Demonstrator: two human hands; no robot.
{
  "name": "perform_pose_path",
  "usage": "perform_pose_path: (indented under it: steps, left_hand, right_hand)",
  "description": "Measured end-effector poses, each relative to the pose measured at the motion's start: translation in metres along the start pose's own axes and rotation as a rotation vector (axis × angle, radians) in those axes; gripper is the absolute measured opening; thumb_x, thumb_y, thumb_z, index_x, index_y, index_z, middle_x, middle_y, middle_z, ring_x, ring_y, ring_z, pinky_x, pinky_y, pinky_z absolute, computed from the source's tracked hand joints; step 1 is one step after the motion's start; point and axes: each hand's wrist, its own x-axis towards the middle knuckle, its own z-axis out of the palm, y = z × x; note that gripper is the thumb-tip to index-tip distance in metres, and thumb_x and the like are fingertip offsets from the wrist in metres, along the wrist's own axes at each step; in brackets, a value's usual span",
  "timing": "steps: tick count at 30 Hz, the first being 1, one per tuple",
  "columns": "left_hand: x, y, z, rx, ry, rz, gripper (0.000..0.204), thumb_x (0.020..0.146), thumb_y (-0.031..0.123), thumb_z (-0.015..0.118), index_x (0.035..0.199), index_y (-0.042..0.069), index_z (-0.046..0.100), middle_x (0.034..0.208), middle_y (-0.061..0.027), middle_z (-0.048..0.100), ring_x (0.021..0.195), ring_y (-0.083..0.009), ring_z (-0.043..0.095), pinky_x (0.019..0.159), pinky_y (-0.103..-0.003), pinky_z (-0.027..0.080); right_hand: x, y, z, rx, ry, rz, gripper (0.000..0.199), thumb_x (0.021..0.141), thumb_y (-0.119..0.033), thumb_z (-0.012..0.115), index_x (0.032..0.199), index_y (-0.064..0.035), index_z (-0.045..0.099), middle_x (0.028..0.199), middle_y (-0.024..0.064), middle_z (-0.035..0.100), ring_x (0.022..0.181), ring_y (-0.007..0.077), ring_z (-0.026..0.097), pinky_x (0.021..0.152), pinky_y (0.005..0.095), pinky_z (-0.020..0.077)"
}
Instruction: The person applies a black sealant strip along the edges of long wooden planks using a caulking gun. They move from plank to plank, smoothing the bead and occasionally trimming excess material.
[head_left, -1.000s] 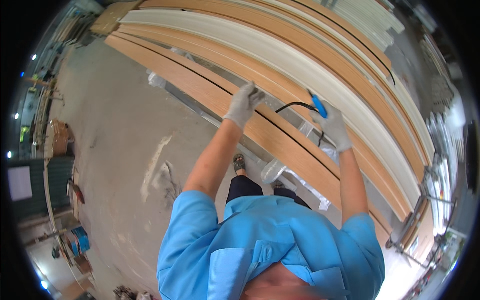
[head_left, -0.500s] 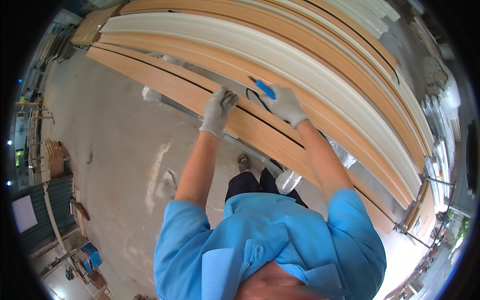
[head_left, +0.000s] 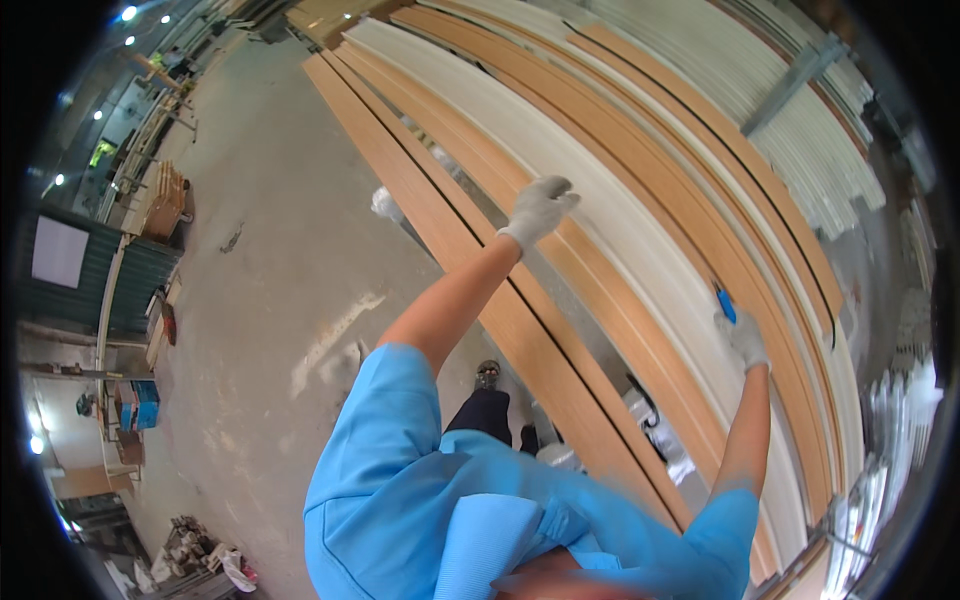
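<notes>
Both my hands wear pale grey gloves. My left hand (head_left: 540,212) is over the long wood-coloured board (head_left: 590,270) beside the white one, its fingers loosely bent and apart, with nothing seen in them. Far to the right, my right hand (head_left: 745,342) is closed round a blue-handled tool (head_left: 726,306) with a thin dark tip; its exact kind cannot be made out. That hand is over the white board (head_left: 610,235) and the brown-orange board beyond it. The nearest wood-coloured board (head_left: 400,180) has a black strip (head_left: 530,308) along its length.
More long boards (head_left: 690,105) lie side by side beyond, one with a black strip whose end hangs loose. White lengths (head_left: 830,170) are stacked at the far right. Clear plastic wrap (head_left: 385,203) shows under the near board. Concrete floor (head_left: 260,290) spreads to the left.
My hands have left the near board. The right hand has moved right with the blue-handled tool; the left has moved across the boards. The view has turned, and the black loop by my right hand is gone.
</notes>
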Motion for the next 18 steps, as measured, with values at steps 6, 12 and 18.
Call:
perform_pose_path:
  steps: [6,12,18]
  left_hand:
    - [0.12,0.032,0.009,1.024,-0.341,0.419,0.07,0.081,0.044,0.081,0.144,0.024,0.058,0.14,-0.0013,0.064,0.13,-0.0286,0.058,0.111,-0.058,0.036]
    - [0.152,0.042,0.041,1.255,-0.764,0.454,0.085,0.07,0.047,0.089,0.146,0.026,0.057,0.139,0.0011,0.065,0.131,-0.0283,0.058,0.112,-0.062,0.032]
    - [0.159,0.06,0.032,1.311,-0.926,0.516,0.072,0.065,0.042,0.092,0.131,0.023,0.07,0.123,-0.0003,0.072,0.12,-0.0262,0.064,0.1,-0.059,0.04]
  right_hand:
    - [0.001,-0.025,-0.012,0.082,-0.102,0.167,0.033,0.086,-0.032,0.077,0.093,-0.0013,0.066,0.075,0.0053,0.059,0.069,0.0165,0.051,0.068,0.0367,0.0474]
    - [-0.017,-0.031,-0.005,0.105,-0.005,0.279,0.031,0.085,-0.026,0.078,0.091,0.0007,0.063,0.076,0.0095,0.058,0.072,0.0206,0.051,0.071,0.0385,0.048]
    - [-0.052,-0.053,-0.001,0.058,0.11,0.178,0.04,0.087,-0.028,0.077,0.107,0.0041,0.066,0.1,0.0214,0.07,0.09,0.032,0.067,0.082,0.0435,0.0512]
